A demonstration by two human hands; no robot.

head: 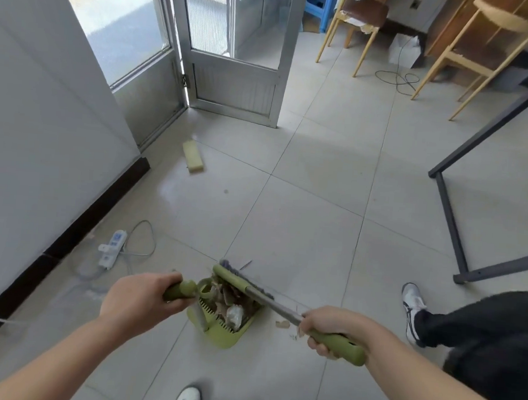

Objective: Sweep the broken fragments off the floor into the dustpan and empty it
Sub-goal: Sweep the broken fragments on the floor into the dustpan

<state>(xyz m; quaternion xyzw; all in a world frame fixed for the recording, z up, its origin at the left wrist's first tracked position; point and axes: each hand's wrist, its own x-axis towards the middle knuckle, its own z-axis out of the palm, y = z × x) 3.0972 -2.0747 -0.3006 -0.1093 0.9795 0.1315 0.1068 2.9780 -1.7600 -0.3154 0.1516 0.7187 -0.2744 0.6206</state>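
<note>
A green dustpan point(219, 334) stands on the tiled floor just in front of me, holding brown and whitish broken fragments point(229, 300). My left hand point(138, 297) grips the green handle of the dustpan. My right hand point(328, 329) grips the green handle of the broom point(337, 345), whose metal shaft runs up-left to the green broom head point(229, 275) resting at the dustpan's far edge. A few small fragments point(282, 324) lie on the floor to the right of the dustpan, near my right hand.
A white power strip point(112, 247) with its cable lies to the left by the wall. A yellow sponge block point(192, 156) lies near the metal door point(236, 82). A dark table frame point(452, 219) and another person's leg and shoe point(412, 310) are at right. Wooden chairs stand at the back.
</note>
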